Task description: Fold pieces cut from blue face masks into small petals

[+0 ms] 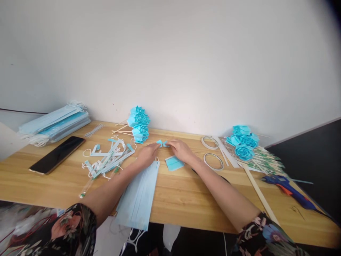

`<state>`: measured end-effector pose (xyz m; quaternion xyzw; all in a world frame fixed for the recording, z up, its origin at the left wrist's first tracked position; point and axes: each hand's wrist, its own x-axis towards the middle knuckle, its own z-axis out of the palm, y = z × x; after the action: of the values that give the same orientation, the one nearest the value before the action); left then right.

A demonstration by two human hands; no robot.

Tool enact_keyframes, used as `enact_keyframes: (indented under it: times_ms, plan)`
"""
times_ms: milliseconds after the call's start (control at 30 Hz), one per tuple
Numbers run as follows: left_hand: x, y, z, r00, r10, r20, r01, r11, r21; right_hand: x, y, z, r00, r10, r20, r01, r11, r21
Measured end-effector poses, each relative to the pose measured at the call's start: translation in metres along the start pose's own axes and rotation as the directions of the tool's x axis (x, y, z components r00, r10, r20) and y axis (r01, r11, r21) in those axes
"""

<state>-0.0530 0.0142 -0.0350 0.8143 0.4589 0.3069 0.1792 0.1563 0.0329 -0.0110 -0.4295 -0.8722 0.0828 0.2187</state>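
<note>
Near the middle of the table, my left hand [147, 155] pinches a small blue piece of mask fabric [159, 142]. Close beside it, my right hand [180, 149] pinches another small blue bit [166, 144]; whether the two bits are joined I cannot tell. Below my right hand lies a folded blue mask piece [174, 163]. A light blue face mask [140, 197] lies under my left wrist and reaches past the table's front edge. Blue fabric flowers [139, 124] on thin sticks rest behind my left hand.
Cut mask strips and loops [108, 158], a phone [57, 155] and stacked masks [57, 122] lie left. Rightward are tape rolls [213, 161], more blue flowers [243, 142], green-marked stems [269, 160], a wooden strip [259, 193] and a blue glue gun [293, 192]. A wall [170, 64] stands behind.
</note>
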Motion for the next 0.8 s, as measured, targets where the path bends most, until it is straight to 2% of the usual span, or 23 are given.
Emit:
enact_keyframes:
  times_ms: [167, 367, 533, 700, 800]
  plan:
    - [-0.001, 0.000, 0.002, 0.995, 0.092, 0.045, -0.094, 0.994, 0.063, -0.002, 0.000, 0.009, 1.000, -0.023, 0.019, 0.023, 0.999, -0.029]
    - [-0.002, 0.002, 0.003, 0.983, 0.158, 0.090, -0.175, 0.957, 0.230, 0.003, -0.002, 0.013, 0.998, -0.068, 0.015, 0.069, 0.996, -0.054]
    - [-0.001, 0.007, 0.004, 0.984, 0.166, 0.063, -0.177, 0.940, 0.291, 0.006, -0.001, 0.006, 0.994, -0.092, 0.058, 0.093, 0.995, -0.023]
    - [0.000, 0.018, 0.000, 0.975, 0.154, 0.160, -0.203, 0.910, 0.361, 0.009, 0.001, 0.000, 0.998, -0.027, 0.051, 0.027, 1.000, -0.007]
    - [-0.002, 0.021, -0.001, 0.976, 0.131, 0.176, -0.190, 0.905, 0.381, 0.009, 0.003, 0.005, 1.000, -0.008, 0.011, 0.008, 1.000, -0.004]
